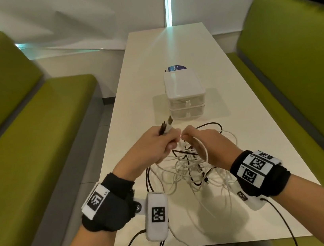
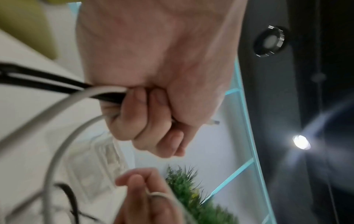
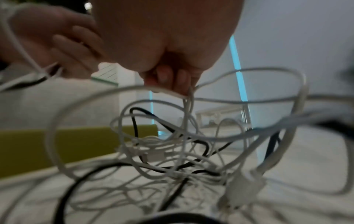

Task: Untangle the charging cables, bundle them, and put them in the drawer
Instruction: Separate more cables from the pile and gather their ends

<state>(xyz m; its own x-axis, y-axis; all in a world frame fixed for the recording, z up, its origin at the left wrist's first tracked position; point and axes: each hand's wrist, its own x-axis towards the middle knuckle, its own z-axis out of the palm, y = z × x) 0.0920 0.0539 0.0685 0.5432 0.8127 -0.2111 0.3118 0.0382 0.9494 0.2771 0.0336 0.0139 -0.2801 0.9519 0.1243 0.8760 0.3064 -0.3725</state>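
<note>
A tangle of white and black charging cables (image 1: 186,167) lies on the white table (image 1: 251,131) in front of me, and fills the right wrist view as cable loops (image 3: 172,151). My left hand (image 1: 157,142) is a fist around a bunch of cable ends, whose plugs (image 1: 23,143) stick out above it; the left wrist view shows black and white cables (image 2: 107,92) running into the curled left hand (image 2: 149,115). My right hand (image 1: 198,138) pinches a white cable (image 3: 188,97) and holds it up over the heap. The small clear plastic drawer unit (image 1: 185,96) stands behind, drawers closed.
Green padded benches flank the table, the left bench (image 1: 24,142) and the right bench (image 1: 298,62). A round blue-labelled object (image 1: 175,68) lies behind the drawer unit. Black wires from my wrist cameras hang over the table's near edge (image 1: 195,245). A green plant (image 2: 191,189) shows in the left wrist view.
</note>
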